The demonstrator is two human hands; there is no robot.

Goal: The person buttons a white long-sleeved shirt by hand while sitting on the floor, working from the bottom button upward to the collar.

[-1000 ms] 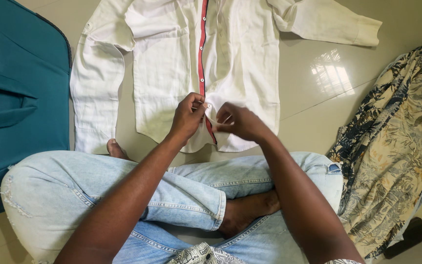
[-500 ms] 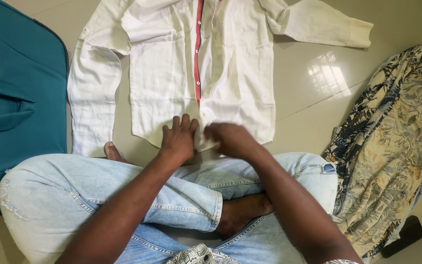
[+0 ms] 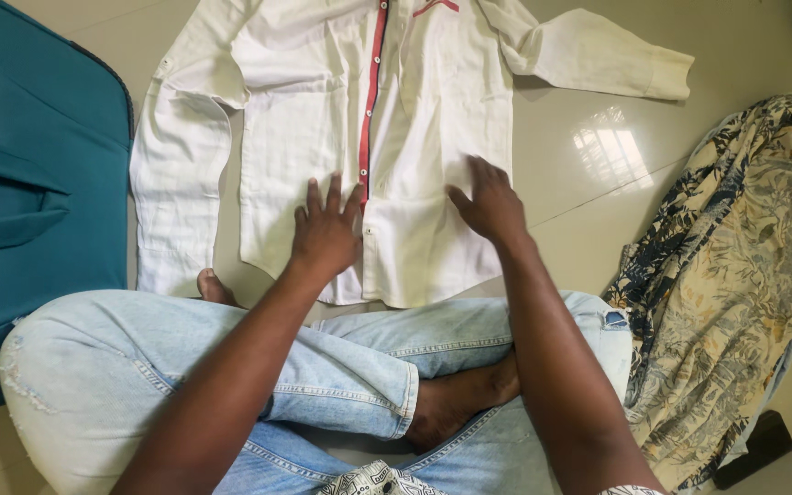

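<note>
Both hands (image 3: 405, 220) moved up — now flat, open on white shirt (image 3: 433, 119) | glossy tile floor (image 3: 588, 183)

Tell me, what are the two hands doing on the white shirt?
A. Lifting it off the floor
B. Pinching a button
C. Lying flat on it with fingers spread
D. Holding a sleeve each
C: the left hand and the right hand both lie open and flat on the front of the white shirt, one on each side of its red strip, gripping nothing.
</note>
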